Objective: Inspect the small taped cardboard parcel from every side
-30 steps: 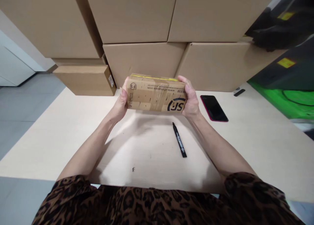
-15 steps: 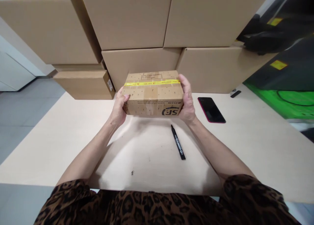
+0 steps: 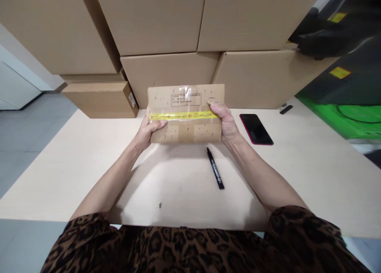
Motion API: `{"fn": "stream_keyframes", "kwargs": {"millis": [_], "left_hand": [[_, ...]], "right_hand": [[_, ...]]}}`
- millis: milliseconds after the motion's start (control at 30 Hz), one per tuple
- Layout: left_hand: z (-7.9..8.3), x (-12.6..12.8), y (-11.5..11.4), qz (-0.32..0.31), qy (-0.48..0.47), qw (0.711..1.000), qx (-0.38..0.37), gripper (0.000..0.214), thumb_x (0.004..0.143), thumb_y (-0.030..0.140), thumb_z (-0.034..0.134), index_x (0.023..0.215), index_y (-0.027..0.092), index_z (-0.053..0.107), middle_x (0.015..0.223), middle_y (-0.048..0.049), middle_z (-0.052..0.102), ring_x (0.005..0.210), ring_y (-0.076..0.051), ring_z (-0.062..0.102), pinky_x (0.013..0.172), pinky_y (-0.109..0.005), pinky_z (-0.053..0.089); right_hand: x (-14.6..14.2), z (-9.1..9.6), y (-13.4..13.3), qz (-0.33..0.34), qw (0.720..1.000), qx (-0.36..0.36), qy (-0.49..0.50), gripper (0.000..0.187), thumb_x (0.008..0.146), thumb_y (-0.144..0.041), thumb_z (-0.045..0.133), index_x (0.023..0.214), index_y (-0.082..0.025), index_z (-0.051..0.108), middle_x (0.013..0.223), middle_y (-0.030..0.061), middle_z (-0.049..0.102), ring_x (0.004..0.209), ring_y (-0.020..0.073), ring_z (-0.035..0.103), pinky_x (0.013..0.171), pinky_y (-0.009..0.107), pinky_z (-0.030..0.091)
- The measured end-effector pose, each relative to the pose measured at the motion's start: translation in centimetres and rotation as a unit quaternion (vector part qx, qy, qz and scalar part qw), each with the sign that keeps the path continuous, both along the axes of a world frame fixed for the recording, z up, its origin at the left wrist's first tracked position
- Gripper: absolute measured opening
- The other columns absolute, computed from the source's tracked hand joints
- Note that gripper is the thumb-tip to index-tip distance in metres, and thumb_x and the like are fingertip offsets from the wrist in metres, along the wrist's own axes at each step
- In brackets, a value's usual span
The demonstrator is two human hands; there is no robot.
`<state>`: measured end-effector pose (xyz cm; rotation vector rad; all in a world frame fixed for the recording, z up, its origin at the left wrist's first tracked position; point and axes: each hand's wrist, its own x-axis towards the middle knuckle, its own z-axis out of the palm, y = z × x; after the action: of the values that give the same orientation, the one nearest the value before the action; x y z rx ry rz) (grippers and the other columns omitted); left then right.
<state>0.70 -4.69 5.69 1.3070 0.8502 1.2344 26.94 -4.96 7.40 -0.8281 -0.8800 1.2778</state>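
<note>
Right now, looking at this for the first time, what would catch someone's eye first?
Probably the taped cardboard parcel, gripped at either end by the left hand and right hand in mid-view, with bright yellow tape running across its face. Next, perhaps, the black marker pen on the pale tabletop, lower in view, and the big cardboard boxes stacked behind.

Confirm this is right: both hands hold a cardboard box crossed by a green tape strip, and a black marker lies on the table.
Wrong on colour: the head view shows the tape strip is yellow. The left hand and right hand do hold the cardboard box, and the black marker lies on the table.
</note>
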Motion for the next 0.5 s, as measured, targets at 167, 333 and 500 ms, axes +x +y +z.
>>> {"fn": "stream_keyframes", "kwargs": {"millis": [167,333,500], "left_hand": [[1.1,0.8,-0.8,0.006,-0.020,1.000,-0.004,0.098,0.068,0.063,0.097,0.148,0.022,0.056,0.144,-0.0185,0.074,0.138,-0.043,0.070,0.113,-0.055,0.061],[1.0,0.9,-0.9,0.045,-0.015,0.997,0.064,0.098,0.072,0.063,0.095,0.153,0.025,0.055,0.148,-0.0165,0.072,0.145,-0.041,0.065,0.121,-0.054,0.055],[0.5,0.1,-0.6,0.014,0.002,0.993,0.115,0.099,0.075,0.055,0.097,0.159,0.029,0.052,0.154,-0.0126,0.070,0.158,-0.040,0.054,0.132,-0.054,0.046]], "right_hand": [[-0.1,-0.2,-0.6,0.019,0.998,0.056,-0.024,0.051,0.063,-0.054,0.094,0.102,-0.036,0.069,0.127,0.0013,0.082,0.137,0.0416,0.071,0.119,0.069,0.057],[0.4,-0.7,-0.3,0.034,0.996,0.039,-0.073,0.063,0.056,-0.052,0.100,0.110,-0.034,0.073,0.122,0.0029,0.084,0.130,0.0409,0.075,0.118,0.069,0.057],[0.4,-1.6,0.5,0.031,0.996,0.050,-0.064,0.070,0.063,-0.080,0.087,0.114,-0.033,0.076,0.133,0.0049,0.082,0.152,0.0376,0.061,0.125,0.067,0.051]]}}
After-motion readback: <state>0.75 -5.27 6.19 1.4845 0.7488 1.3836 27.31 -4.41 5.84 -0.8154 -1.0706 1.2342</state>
